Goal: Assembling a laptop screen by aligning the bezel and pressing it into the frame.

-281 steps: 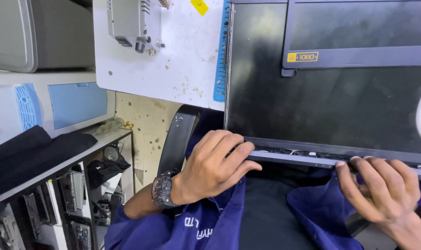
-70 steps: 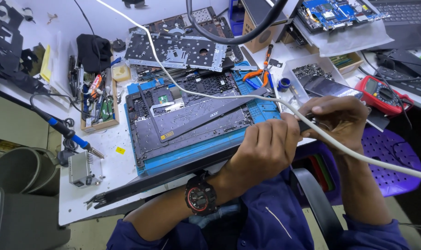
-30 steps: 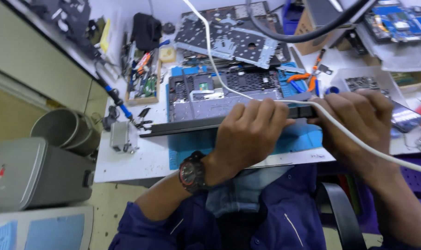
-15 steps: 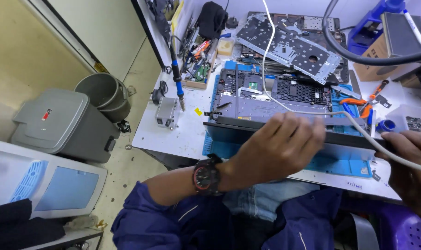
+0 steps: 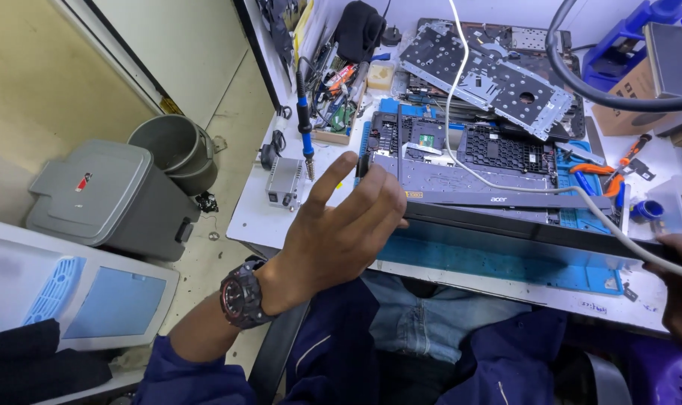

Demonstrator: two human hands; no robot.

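My left hand (image 5: 348, 225), with a dark wristwatch (image 5: 240, 296), grips the left end of a long dark laptop panel (image 5: 506, 199) that lies across a blue work mat (image 5: 491, 259). Its fingers curl over the panel's near edge and the index finger is lifted. Only part of my right hand (image 5: 678, 289) shows, at the right edge of the view, closed on the panel's right end. A white cable (image 5: 461, 150) runs over the panel toward my right hand. An opened laptop base (image 5: 461, 146) lies just behind the panel.
A blue-handled soldering iron (image 5: 305, 135) and a small metal box (image 5: 285, 180) stand at the white table's (image 5: 255, 217) left edge. A metal keyboard frame (image 5: 498, 75), a black hose (image 5: 603, 94) and orange pliers (image 5: 618, 169) lie behind. A grey bin (image 5: 105, 195) and bucket (image 5: 172, 146) stand on the floor.
My view has swung left and down toward the table's left edge. My left hand has slid to the panel's left end and its fingers have spread. My right hand has gone nearly out of view.
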